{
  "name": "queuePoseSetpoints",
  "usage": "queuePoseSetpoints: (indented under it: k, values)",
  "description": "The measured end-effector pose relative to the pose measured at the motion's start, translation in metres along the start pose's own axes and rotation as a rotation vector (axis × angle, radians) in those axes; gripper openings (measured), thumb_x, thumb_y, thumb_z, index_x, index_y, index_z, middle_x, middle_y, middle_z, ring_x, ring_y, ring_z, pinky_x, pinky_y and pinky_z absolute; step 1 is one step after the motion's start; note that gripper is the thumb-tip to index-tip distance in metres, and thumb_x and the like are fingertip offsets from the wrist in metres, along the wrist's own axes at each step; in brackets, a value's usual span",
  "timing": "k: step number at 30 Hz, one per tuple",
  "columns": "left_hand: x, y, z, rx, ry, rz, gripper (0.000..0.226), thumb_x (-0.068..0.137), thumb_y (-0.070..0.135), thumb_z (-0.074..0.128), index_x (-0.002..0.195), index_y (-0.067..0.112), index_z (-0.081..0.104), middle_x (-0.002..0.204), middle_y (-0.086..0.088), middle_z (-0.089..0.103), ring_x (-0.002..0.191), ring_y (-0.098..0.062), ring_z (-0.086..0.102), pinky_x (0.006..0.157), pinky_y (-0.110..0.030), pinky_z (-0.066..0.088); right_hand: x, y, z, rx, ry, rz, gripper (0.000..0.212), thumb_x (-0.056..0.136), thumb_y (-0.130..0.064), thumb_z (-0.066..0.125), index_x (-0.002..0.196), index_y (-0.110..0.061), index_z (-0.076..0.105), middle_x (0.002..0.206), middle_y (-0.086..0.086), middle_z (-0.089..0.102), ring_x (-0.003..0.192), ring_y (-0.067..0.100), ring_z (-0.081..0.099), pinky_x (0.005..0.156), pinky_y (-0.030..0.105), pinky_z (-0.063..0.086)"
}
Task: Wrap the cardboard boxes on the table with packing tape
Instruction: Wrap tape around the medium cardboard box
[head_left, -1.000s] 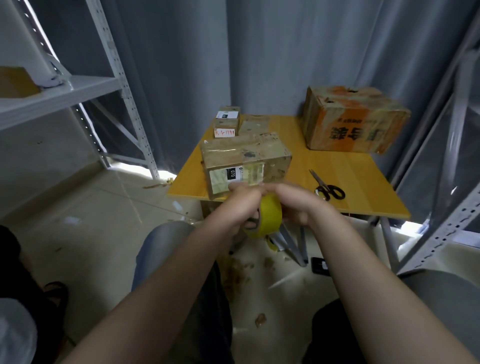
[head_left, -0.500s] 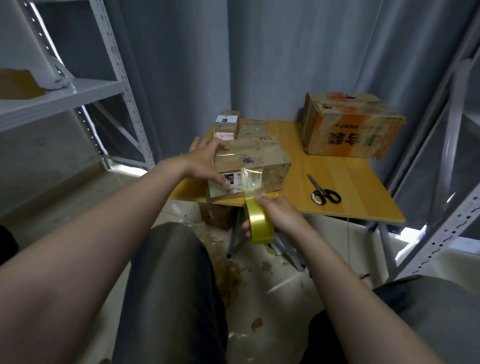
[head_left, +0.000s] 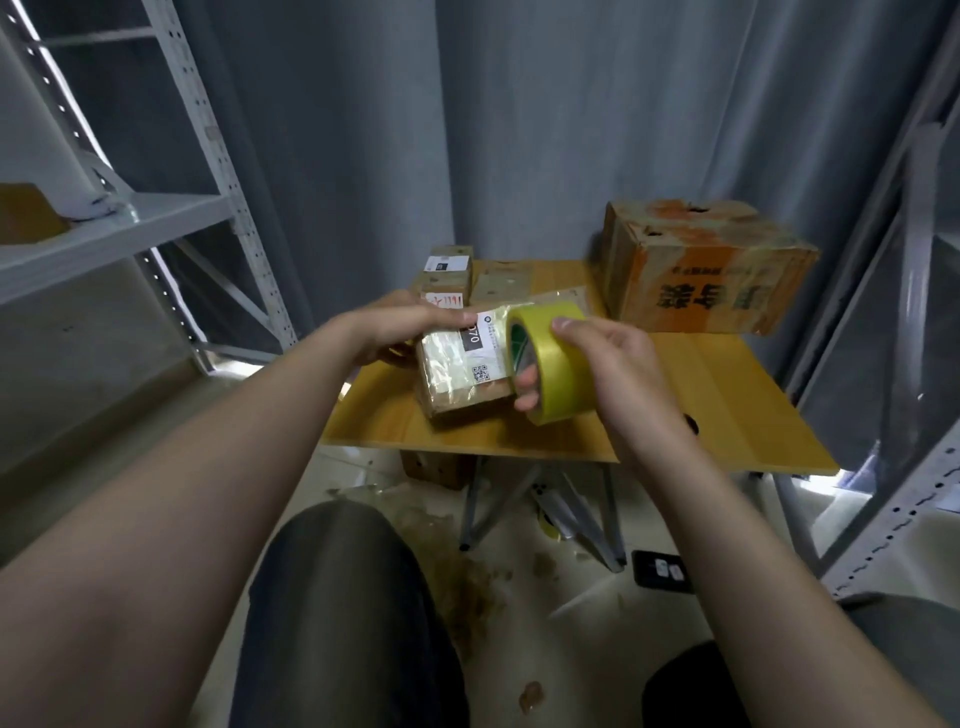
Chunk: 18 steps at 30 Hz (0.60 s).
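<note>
Yellow table (head_left: 727, 395): carries all cartons. Large orange-printed carton (head_left: 711, 270) stands at the far right corner. Labelled cardboard box (head_left: 457, 379), already glossy with tape over its label, sits tilted near the front left edge. Small boxes (head_left: 448, 262) are stacked at the far left corner. Tape roll (head_left: 561, 374), yellow, is held upright against the right end of the labelled box. Left hand (head_left: 400, 330) grips that box's far left edge, fingers curled over it. Right hand (head_left: 610, 358) grips the roll, thumb on its outer face, fingers in the core
</note>
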<state>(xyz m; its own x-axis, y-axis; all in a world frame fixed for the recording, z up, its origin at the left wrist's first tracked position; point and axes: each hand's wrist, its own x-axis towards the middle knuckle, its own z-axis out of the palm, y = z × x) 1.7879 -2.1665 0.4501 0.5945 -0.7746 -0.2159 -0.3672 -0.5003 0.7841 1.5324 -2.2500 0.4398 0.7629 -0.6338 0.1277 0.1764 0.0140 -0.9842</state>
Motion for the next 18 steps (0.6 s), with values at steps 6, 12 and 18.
queuePoseSetpoints:
  k: [6,12,18]
  values:
    - [0.026,0.001,0.011,-0.072,0.076,-0.183,0.05,0.083,0.075,0.068,0.098,0.027,0.067,0.104,-0.004,0.071,0.093,-0.027,0.07,0.067,-0.032,0.056,0.047,-0.022,0.018,-0.059,0.014,-0.022,0.019,0.105,-0.021,0.055,0.104,-0.006,0.067,0.081,0.02,0.078,0.06,0.03,0.073,0.065,0.038,0.061]
    - [0.046,0.004,0.016,0.085,0.283,0.156,0.031,0.093,0.042,0.076,0.117,0.025,0.068,0.103,0.012,0.064,0.09,-0.009,0.063,0.064,-0.016,0.047,0.083,-0.012,0.022,-0.089,0.097,-0.037,0.034,0.11,-0.031,0.047,0.111,-0.001,0.064,0.073,0.02,0.075,0.057,0.03,0.071,0.062,0.038,0.061]
    - [0.037,-0.001,0.012,0.532,-0.1,0.393,0.091,0.07,0.064,0.087,0.148,0.034,0.051,0.15,0.008,0.053,0.134,-0.014,0.05,0.106,-0.029,0.04,0.09,0.0,0.017,-0.143,0.1,-0.059,0.04,0.108,-0.04,0.045,0.097,-0.01,0.071,0.074,0.016,0.077,0.065,0.033,0.076,0.072,0.041,0.064]
